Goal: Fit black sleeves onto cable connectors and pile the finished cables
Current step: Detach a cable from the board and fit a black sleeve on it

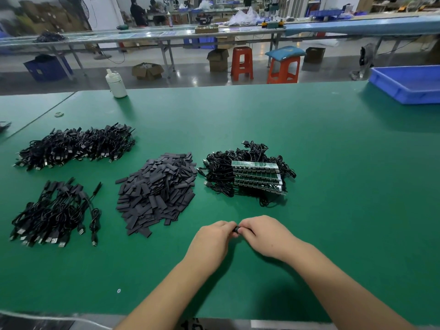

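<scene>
Cables fill the far-left reach of the green mat: a big heap of sleeved cables well beyond the left hand, and a smaller pile of finished cables nearer, off to that hand's left. Straight ahead of the left hand, a little to its left, lies the mound of black sleeves. Beyond both hands, slightly right, sits the tangle of unsleeved cables with green circuit boards stacked on it.

The left hand curls its fingers around a small black piece, and the right hand pinches the same piece from the other side; the two hands meet fingertip to fingertip. Whether sleeve or connector is in which hand is hidden by the fingers.

Doing this well likely means squaring the sleeve mouth to the connector, pushing straight rather than at a slant, and seating it fully before setting the cable on the near-left pile. A blue tray stands far off to the right.
</scene>
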Action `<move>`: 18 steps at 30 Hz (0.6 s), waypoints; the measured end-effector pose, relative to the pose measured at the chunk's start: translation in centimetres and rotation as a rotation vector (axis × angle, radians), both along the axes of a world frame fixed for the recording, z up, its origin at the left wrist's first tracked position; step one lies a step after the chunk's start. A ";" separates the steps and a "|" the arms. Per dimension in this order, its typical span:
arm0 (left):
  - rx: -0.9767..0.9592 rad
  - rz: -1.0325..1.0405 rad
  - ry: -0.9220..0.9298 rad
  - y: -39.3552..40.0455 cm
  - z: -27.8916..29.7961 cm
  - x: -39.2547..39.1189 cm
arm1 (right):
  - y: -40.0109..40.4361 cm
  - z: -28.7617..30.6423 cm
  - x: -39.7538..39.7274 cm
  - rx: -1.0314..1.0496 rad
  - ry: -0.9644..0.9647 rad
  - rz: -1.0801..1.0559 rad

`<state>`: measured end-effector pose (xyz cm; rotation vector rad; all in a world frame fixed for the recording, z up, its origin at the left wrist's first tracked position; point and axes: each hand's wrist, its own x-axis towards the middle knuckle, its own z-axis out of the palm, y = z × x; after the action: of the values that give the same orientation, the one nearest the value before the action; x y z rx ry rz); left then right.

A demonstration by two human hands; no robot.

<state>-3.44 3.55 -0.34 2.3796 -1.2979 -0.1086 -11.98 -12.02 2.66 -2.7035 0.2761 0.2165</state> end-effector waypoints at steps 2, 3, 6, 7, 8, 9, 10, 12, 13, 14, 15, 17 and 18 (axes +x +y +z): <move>0.079 0.002 -0.015 -0.1 0.1 0.0 | 0.1 -0.2 -0.1 -0.007 -0.004 -0.007; 0.103 0.000 -0.025 -0.1 0.2 0.1 | 0.1 -0.3 -0.1 -0.004 -0.004 -0.012; 0.120 -0.013 -0.044 -0.2 0.3 0.1 | 0.1 -0.5 -0.2 0.014 -0.002 -0.021; 0.119 -0.016 -0.047 -0.2 0.2 0.1 | 0.0 -0.6 -0.2 0.021 -0.005 -0.027; 0.113 -0.018 -0.052 -0.2 0.2 0.1 | 0.0 -0.6 -0.2 0.029 -0.010 -0.034; 0.105 -0.018 -0.057 -0.2 0.1 0.1 | 0.0 -0.6 -0.2 0.037 -0.014 -0.043; 0.097 -0.016 -0.058 -0.2 0.0 0.1 | 0.0 -0.6 -0.2 0.047 -0.017 -0.052; 0.077 -0.018 -0.056 -0.1 -0.2 0.3 | -0.1 -0.5 -0.2 0.071 -0.018 -0.059; 0.064 -0.022 -0.051 -0.1 -0.3 0.3 | -0.1 -0.5 -0.2 0.087 -0.019 -0.059; 0.051 -0.027 -0.047 0.0 -0.3 0.4 | -0.1 -0.4 -0.2 0.108 -0.020 -0.062; 0.035 -0.033 -0.049 0.0 -0.3 0.4 | -0.1 -0.3 -0.2 0.141 -0.019 -0.069; -0.005 -0.050 -0.064 0.1 -0.2 0.5 | -0.1 -0.1 -0.2 0.247 -0.016 -0.101; -0.044 -0.062 -0.074 0.2 -0.1 0.4 | -0.1 -0.1 -0.2 0.312 -0.013 -0.121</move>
<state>-3.00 3.74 -0.48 2.3273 -1.3942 -0.0103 -12.16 -12.08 2.59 -2.3710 0.3680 0.1884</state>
